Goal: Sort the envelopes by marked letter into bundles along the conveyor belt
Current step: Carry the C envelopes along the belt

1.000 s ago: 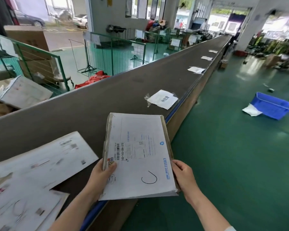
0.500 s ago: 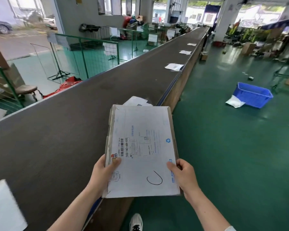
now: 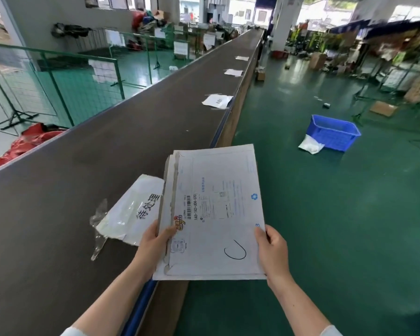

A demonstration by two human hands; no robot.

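Observation:
A stack of white cardboard envelopes [image 3: 216,214] is held flat over the near edge of the dark conveyor belt [image 3: 83,190]; the top one bears a barcode label and a hand-drawn C. My left hand [image 3: 153,246] grips the stack's left edge, thumb on top. My right hand [image 3: 272,251] grips its right edge. A white label sheet with black characters in a clear sleeve [image 3: 131,212] lies on the belt just left of the stack. Further label sheets lie along the belt's right edge: one [image 3: 217,101], another [image 3: 233,72] and a third [image 3: 242,58].
A blue plastic crate [image 3: 332,132] with a white bag [image 3: 310,146] beside it stands on the green floor to the right. Green wire fencing [image 3: 83,76] and a red bag [image 3: 29,141] lie beyond the belt's far side. Boxes and racks crowd the far right.
I have walked forward along the belt with the stack in both hands. The loose envelopes at lower left have left view, and the nearest label sheet now lies beside the stack.

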